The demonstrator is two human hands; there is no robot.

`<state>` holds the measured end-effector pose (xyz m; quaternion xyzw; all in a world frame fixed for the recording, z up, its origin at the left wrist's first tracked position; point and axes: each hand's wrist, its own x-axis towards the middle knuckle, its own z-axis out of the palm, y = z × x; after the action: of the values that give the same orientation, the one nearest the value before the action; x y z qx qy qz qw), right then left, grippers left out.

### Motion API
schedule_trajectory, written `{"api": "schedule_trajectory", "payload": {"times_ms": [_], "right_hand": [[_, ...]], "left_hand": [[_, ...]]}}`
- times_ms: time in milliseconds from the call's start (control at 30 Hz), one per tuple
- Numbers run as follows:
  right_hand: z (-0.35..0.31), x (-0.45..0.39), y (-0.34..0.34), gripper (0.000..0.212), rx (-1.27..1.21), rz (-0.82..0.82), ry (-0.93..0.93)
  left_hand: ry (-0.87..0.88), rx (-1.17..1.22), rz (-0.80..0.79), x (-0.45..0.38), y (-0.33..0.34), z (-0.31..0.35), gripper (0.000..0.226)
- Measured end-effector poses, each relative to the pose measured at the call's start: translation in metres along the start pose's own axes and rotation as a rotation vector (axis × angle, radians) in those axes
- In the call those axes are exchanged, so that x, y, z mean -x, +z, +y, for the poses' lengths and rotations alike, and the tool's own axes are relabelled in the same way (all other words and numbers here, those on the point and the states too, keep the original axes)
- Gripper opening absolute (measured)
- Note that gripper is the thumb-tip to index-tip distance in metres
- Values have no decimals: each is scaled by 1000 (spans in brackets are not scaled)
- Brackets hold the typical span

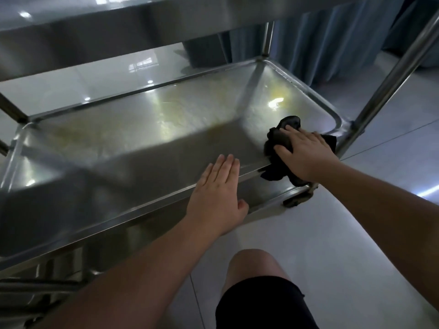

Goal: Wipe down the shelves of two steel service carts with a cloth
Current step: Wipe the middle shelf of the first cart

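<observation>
A steel service cart stands in front of me, its lower shelf [147, 129] a shallow tray with a raised rim. A black cloth [280, 138] lies at the shelf's near right corner, draped over the front rim. My right hand [306, 154] presses flat on the cloth with fingers spread. My left hand [218, 193] rests flat on the shelf's front rim, fingers straight and together, holding nothing. Yellowish smears show on the far part of the shelf.
The cart's upper shelf [118, 32] overhangs at the top. An upright steel post [389, 79] rises at the right corner, a caster [297, 200] sits below it. Blue curtains [332, 43] hang behind. My bare knee [256, 267] is over the pale tiled floor.
</observation>
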<state>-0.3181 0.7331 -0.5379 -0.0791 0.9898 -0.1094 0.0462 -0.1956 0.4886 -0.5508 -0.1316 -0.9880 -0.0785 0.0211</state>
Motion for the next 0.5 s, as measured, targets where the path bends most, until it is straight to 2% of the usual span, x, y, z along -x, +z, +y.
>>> {"api": "schedule_trajectory", "payload": {"times_ms": [200,367,500], "right_hand": [[15,-15,-6,84,12,-16,119],[35,-43,-23,85,57,-107,185],[61,-66,-37,81,93,-98,254]], "left_hand": [[5,-70,7,-7,8,3,98],[33,-54,12,-7,9,-2,102],[50,-36,21,-5,10,-4,104]]}}
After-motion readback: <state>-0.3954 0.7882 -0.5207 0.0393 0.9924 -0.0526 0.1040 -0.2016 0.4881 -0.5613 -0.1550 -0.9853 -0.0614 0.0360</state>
